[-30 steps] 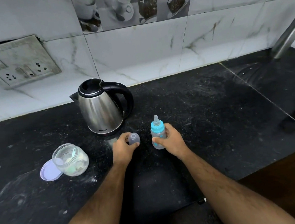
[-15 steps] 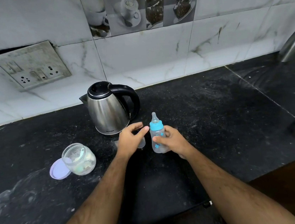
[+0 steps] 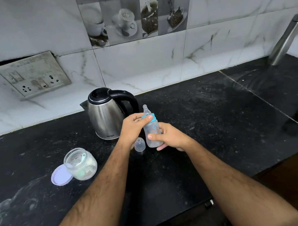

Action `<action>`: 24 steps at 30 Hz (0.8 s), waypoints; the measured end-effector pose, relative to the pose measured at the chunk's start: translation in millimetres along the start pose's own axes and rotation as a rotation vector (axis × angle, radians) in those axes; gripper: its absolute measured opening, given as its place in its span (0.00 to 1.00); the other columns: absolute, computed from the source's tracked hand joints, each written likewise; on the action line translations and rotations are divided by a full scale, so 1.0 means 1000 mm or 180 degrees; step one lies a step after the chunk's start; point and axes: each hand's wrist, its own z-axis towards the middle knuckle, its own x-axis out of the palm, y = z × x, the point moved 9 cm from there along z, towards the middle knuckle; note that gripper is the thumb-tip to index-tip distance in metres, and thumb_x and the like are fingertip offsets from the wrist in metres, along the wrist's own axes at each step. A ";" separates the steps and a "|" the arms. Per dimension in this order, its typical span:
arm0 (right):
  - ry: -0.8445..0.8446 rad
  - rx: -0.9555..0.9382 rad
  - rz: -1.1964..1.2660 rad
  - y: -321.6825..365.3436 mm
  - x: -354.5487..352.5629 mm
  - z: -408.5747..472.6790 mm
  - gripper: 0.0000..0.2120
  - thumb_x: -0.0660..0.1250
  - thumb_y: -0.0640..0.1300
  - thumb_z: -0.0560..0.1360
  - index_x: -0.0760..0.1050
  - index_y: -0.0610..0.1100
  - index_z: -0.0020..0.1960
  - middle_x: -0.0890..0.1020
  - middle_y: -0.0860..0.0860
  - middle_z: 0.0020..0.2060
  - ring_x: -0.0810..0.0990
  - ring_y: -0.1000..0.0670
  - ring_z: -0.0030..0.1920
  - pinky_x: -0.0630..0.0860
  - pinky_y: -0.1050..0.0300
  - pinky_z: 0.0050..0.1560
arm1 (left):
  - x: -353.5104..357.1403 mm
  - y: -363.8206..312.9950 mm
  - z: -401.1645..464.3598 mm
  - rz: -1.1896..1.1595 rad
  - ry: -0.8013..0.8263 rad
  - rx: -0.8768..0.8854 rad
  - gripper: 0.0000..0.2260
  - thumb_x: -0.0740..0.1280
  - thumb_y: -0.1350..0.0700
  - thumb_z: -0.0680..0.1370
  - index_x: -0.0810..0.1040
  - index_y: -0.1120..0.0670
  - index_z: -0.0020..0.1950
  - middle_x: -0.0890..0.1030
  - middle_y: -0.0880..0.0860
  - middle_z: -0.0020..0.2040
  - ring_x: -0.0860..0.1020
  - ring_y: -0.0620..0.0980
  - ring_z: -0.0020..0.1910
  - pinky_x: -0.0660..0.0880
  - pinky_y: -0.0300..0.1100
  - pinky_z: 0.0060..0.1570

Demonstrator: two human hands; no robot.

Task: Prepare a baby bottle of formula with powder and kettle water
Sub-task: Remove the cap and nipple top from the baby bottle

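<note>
The task looks barely begun: the right hand (image 3: pixel 168 137) holds the empty bottle (image 3: pixel 152 131) above the worktop (image 3: pixel 204 143), the left hand (image 3: pixel 133 126) pinches its blue ring (image 3: pixel 152 119), the clear cap (image 3: pixel 139 144) is off, and powder jar (image 3: pixel 80 163) and kettle (image 3: pixel 105 114) wait unused.

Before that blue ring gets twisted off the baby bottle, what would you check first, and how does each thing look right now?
1. Baby bottle held steady: ok, the right hand grips its lower body.
2. Blue collar gripped: ok, the left hand has its fingers round it.
3. Clear cap out of the way: ok, it stands on the counter.
4. Powder jar open: ok, its purple lid lies beside it.
5. Kettle has water: cannot tell, lid shut.
</note>
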 end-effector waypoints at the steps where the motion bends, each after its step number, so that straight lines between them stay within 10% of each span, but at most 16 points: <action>1: 0.0065 -0.0039 0.0105 0.002 0.000 -0.001 0.16 0.72 0.48 0.76 0.74 0.44 0.61 0.84 0.51 0.49 0.84 0.52 0.49 0.82 0.52 0.45 | 0.002 0.000 0.000 -0.0007 0.0130 -0.0051 0.11 0.74 0.55 0.76 0.83 0.58 0.55 0.86 0.53 0.50 0.84 0.47 0.50 0.78 0.38 0.48; 9: 0.0464 -0.0072 0.0554 0.014 0.007 -0.014 0.08 0.69 0.41 0.78 0.76 0.42 0.57 0.83 0.50 0.43 0.82 0.53 0.43 0.80 0.56 0.44 | 0.019 -0.004 -0.004 -0.0236 0.1202 -0.0271 0.12 0.64 0.58 0.81 0.79 0.60 0.63 0.83 0.56 0.56 0.82 0.49 0.54 0.78 0.42 0.58; 24: -0.0661 -0.0018 -0.0325 0.004 0.004 -0.009 0.16 0.72 0.45 0.74 0.75 0.43 0.59 0.84 0.46 0.52 0.83 0.47 0.52 0.80 0.45 0.57 | 0.016 -0.005 -0.013 0.0172 0.0240 0.0120 0.02 0.67 0.58 0.81 0.79 0.54 0.52 0.83 0.55 0.47 0.83 0.49 0.44 0.80 0.39 0.45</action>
